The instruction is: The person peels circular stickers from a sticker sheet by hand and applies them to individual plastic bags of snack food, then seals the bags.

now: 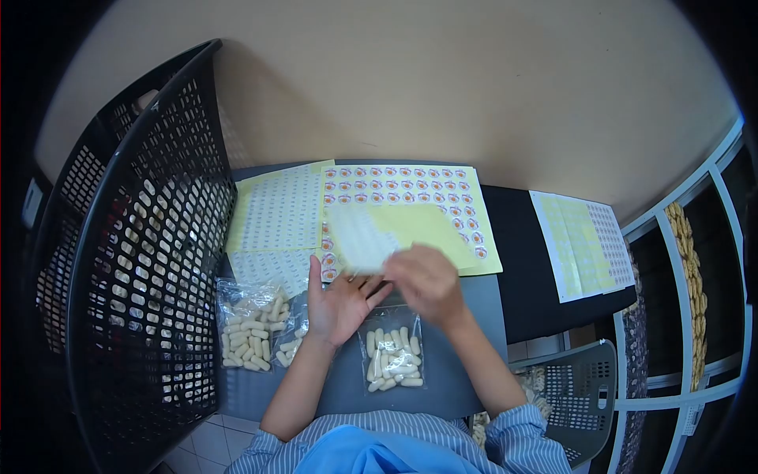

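Note:
My right hand (pixel 430 284), slightly smeared by motion, is closed at the lower right corner of a blurred whitish sheet (pixel 359 237) with faint rows of print. Below that sheet my left hand (pixel 343 308) is open, palm up, its thumb raised and its fingertips close to the right hand. Behind both lies a yellow sticker sheet (pixel 410 186) with rows of round red-and-orange stickers, partly peeled off. A clear bag of white capsules (pixel 393 359) rests on the table just right of my left wrist. Another bag of capsules (pixel 253 332) lies to the left, with a third partly hidden behind my left forearm.
Sheets of small blue-printed labels (pixel 280 209) lie at the table's back left. A tall dark plastic basket (pixel 150 237) rises along the left side. On the black surface at right is another sticker sheet (pixel 580 245). A grey basket (pixel 572 403) stands lower right, near a shelf frame (pixel 671 316).

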Tool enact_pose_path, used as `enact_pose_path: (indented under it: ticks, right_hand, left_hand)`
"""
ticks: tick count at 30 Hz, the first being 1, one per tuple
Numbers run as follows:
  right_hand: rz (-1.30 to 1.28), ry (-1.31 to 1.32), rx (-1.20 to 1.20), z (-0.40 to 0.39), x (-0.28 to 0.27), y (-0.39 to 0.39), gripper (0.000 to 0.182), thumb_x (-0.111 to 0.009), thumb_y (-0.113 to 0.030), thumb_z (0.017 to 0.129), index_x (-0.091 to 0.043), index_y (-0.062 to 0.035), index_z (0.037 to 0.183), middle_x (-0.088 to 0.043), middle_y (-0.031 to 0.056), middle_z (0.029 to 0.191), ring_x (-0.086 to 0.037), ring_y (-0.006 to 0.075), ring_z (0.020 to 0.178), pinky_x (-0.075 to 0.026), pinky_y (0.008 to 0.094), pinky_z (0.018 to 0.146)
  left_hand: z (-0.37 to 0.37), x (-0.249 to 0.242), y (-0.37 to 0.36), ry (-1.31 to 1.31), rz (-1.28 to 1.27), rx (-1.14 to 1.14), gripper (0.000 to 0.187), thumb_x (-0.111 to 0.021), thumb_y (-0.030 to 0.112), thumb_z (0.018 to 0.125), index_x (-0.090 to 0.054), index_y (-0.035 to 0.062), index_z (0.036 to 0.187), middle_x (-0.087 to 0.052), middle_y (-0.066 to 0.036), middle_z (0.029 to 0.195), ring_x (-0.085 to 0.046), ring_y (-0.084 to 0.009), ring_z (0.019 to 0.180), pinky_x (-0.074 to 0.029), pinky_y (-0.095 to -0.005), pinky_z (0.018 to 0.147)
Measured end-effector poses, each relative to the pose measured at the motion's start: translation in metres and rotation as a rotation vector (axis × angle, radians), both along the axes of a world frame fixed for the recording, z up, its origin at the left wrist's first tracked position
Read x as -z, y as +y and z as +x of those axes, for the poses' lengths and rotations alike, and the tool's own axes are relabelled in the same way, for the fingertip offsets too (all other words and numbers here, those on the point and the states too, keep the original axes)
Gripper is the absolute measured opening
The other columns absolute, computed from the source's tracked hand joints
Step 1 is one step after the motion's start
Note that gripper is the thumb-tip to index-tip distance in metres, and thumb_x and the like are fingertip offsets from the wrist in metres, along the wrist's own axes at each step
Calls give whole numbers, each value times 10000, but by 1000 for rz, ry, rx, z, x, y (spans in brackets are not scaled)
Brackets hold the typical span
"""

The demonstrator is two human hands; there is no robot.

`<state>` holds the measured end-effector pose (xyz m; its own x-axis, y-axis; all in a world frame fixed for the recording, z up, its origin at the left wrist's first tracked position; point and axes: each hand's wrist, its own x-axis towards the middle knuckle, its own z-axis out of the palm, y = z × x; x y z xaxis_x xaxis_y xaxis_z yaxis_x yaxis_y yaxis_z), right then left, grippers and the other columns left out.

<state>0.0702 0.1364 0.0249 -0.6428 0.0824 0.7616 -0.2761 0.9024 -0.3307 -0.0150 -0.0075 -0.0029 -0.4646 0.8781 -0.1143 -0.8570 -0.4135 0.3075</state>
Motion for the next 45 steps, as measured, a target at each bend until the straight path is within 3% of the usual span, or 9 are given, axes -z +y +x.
enact_pose_path:
  ticks: [1, 3, 9, 11, 17, 28, 34, 41, 45]
  right_hand:
    - [84, 30, -103, 9, -3, -13, 123, -675, -103, 684, -635, -56, 790, -607, 54, 831, -595, 227, 803, -468, 362, 765]
    - [112, -20, -125, 25, 1, -28, 144, -683, -105, 675, -637, -61, 804, -605, 57, 836, -591, 220, 820, -464, 354, 770]
    - [-72, -35, 45, 39, -14, -25, 257, -694, -98, 678, -639, -51, 925, -597, 84, 877, -573, 232, 828, -455, 343, 752]
    - [-360, 1, 304, 35, -15, -27, 224, -673, -54, 703, -640, -21, 922, -589, 95, 871, -567, 247, 800, -458, 331, 718]
    - [-360, 58, 322, 37, -4, -34, 204, -666, -20, 703, -647, -19, 906, -606, 83, 856, -573, 227, 789, -452, 314, 706]
    - [-216, 156, 409, 40, -3, -38, 149, -676, -18, 686, -656, -49, 830, -639, 45, 831, -591, 197, 797, -419, 298, 733]
    - [-339, 145, 399, 40, -4, -42, 174, -686, 3, 673, -654, -40, 839, -647, 64, 818, -604, 205, 780, -440, 291, 738]
    - [-232, 165, 425, 41, 0, -43, 148, -680, -25, 684, -650, -72, 821, -655, 40, 839, -611, 183, 834, -402, 324, 815]
    - [-241, 132, 436, 42, 1, -42, 111, -672, -27, 696, -627, -75, 785, -659, 48, 871, -619, 189, 874, -388, 358, 859]
  left_hand:
    - [-2, 9, -4, -86, 246, 38, 776, -415, 582, 818, -295, -13, 1303, -378, -195, 1294, -385, -302, 1198, -311, -462, 1001]
    - [2, 1, -11, 112, -107, -3, 629, -434, 364, 831, -297, -43, 1291, -423, -210, 1253, -431, -327, 1160, -343, -462, 980]
    - [13, 14, -19, 234, -140, 194, 569, -398, 97, 748, -295, -82, 1277, -429, -216, 1252, -466, -320, 1131, -375, -420, 967]
    - [15, 12, -22, 310, -150, 270, 570, -397, 95, 749, -287, -90, 1277, -423, -219, 1257, -461, -323, 1137, -378, -418, 966]
    - [24, 7, -25, 327, -43, 261, 610, -403, 88, 721, -268, -89, 1289, -400, -223, 1276, -436, -336, 1161, -374, -415, 970]
    - [31, 4, -27, 495, -231, 279, 601, -419, 101, 732, -285, -78, 1290, -408, -208, 1271, -443, -306, 1150, -355, -389, 974]
    - [26, 9, -30, 588, -278, 265, 582, -457, 102, 728, -326, -71, 1267, -429, -194, 1245, -456, -275, 1118, -369, -359, 947]
    - [29, 7, -30, 608, -301, 219, 568, -452, 102, 734, -332, -69, 1262, -439, -177, 1235, -450, -262, 1116, -374, -340, 930]
    - [32, 2, -27, 644, -402, 237, 629, -424, 154, 701, -306, -82, 1271, -427, -211, 1252, -449, -321, 1135, -367, -397, 956]
